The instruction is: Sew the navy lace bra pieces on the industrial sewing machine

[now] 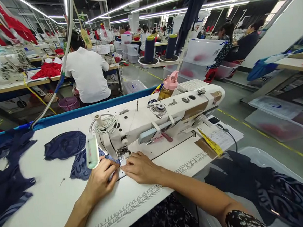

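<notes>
- Blue patterned cloth [79, 166] lies flat on the bench [54, 205], running from left of the left hand [104, 174] in beneath its fingers and up to the presser foot [124, 152].
- Left fingers curl at the cloth's right end, their tips pointing to the foot; whether they pinch it or only press down, I cannot tell.
- Right hand [140, 167] sits just beside the foot, fingers bent, with tips low and near the left hand's; any cloth under them is hidden, so I cannot tell if they grip.
- White sewing machine [151, 118] stretches from the hands toward the bench's far right corner; a pale panel [92, 151] hangs in front of part of the cloth.
- Navy rounded piece [64, 145] rests beyond the cloth, toward the far edge; more navy pieces [13, 170] spread along the left edge.
- Printed ruler [146, 195] follows the near edge; yellow tape measure [211, 142] lies by the right edge.
- Pink-lidded bottle [169, 85] stands behind the machine, at the far edge.
</notes>
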`<state>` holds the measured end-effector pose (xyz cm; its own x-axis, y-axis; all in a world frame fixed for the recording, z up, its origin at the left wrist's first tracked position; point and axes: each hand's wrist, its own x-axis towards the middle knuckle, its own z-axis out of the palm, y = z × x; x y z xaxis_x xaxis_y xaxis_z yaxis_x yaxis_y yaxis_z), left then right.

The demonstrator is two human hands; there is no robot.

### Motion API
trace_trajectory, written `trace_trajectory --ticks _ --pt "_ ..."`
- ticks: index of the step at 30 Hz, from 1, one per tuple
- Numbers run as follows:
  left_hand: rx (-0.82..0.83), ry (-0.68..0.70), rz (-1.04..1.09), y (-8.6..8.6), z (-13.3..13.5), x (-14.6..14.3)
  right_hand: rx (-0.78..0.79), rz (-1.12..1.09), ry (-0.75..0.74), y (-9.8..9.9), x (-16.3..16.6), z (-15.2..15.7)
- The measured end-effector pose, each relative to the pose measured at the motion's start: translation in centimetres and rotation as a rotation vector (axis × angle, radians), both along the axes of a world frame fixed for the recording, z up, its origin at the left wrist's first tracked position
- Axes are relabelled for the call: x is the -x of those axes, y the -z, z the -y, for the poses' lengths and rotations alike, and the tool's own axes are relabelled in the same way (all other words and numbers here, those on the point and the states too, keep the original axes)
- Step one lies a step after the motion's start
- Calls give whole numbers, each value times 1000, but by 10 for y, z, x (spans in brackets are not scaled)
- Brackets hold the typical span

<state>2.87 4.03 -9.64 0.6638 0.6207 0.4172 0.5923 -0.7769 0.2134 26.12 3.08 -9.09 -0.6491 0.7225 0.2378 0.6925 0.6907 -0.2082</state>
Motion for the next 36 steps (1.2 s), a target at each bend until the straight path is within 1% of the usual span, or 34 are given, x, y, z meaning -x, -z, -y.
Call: trace_trajectory --ticks 1,3,5,7,10,14,17,19,22,24,26,28,29,31,33,36 --pt "2 -2 -4 -1 1 0 45 12 55 -3 -6 -2" --pt "3 -8 3 0 1 0 101 45 214 -9 -22 -11" --pt "15 -8 8 1 1 0 117 95 376 -13 -40 -24" --pt "30 -5 10 2 0 1 148 162 494 -15 -54 -38" --pt "43 10 17 2 -1 2 197 246 561 -14 -62 -53" --pt "57 22 37 0 -2 3 231 310 557 -14 -58 -58" --pt "73 12 41 0 -2 5 219 333 524 -13 -55 -57" --pt "86 7 45 0 -2 5 180 330 489 -12 -55 -54" --pt "129 -6 87 -1 0 6 70 291 422 -10 -50 -45" --pt "185 -67 179 -4 2 5 -21 241 340 -7 -40 -33" --pt "310 -196 312 -8 4 3 -108 188 229 -4 -26 -19" --pt "552 -321 436 -12 6 0 -188 149 124 -1 -11 -6" --pt "694 -349 488 -13 7 -1 -226 137 79 0 -4 -2" --pt "922 -340 557 -16 7 -5 -297 119 -1 1 7 1" --pt "1021 -302 594 -17 8 -8 -353 107 -78 1 15 -1" --pt "1053 -290 595 -16 9 -12 -408 94 -156 1 19 -6"
